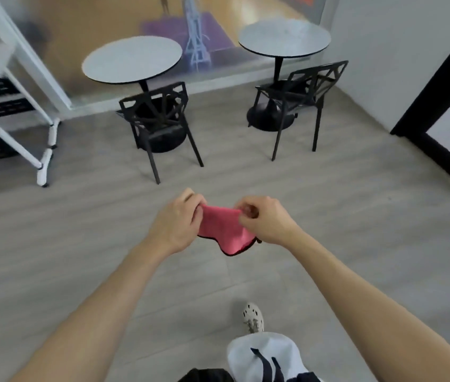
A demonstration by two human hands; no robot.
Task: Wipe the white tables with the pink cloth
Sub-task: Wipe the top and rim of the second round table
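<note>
Head view: two black chairs stand between the person and the tables. The left chair (160,117) is tucked against the left table (133,59), its back toward the camera. The right chair (301,89) is just beside the right table (284,37), at its near edge. A white tube frame (45,150) leans in by the left edge of the floor (328,216), and a black door frame (438,86) runs along the right side.

Counted, there are two tables, two chairs, one pink cloth (222,230) and one shoe (252,317) in sight.

The tabletops are round and pale with a thin dark rim, each on a single black pedestal with a round base. The chairs have angular open-lattice backs and thin straight legs. The floor is grey wood-grain plank.

The cloth is soft-looking with a dark stitched hem. It hangs in the air over the floor, well short of both tables, stretched between the hands. The left hand (175,221) pinches its upper left corner with curled fingers, and the right hand (268,220) pinches the upper right corner the same way.
</note>
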